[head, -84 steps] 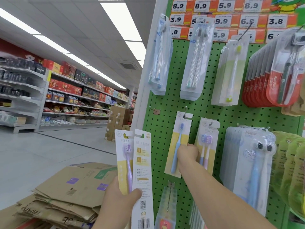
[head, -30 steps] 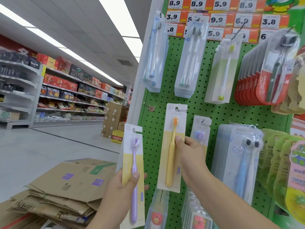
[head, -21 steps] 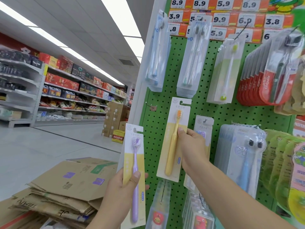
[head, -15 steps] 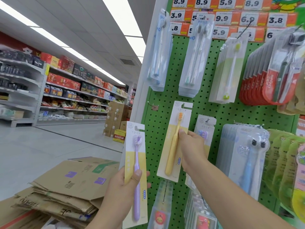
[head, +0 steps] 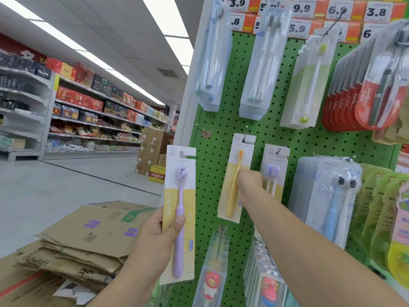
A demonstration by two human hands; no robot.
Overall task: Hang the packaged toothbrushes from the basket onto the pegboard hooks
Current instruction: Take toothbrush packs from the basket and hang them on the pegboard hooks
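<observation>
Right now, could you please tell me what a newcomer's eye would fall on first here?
Probably the green pegboard on the right, crowded with hanging toothbrush packs. At its middle the right hand holds a yellow toothbrush pack at a hook, while the left hand grips a purple toothbrush pack in front of the board's left edge.

- Your right hand [head: 249, 182] is at the pegboard [head: 212, 185], on the single-brush pack [head: 236, 176] hung from a hook [head: 246, 135].
- Twin-brush pack [head: 274, 171] hangs just right of it; bare hook [head: 202, 130] sits up left.
- Your left hand [head: 159, 233] holds another pack [head: 179, 213] upright, left of the board, apart from it.
- Flattened cardboard [head: 84, 242] is stacked lower left, below that pack.
</observation>
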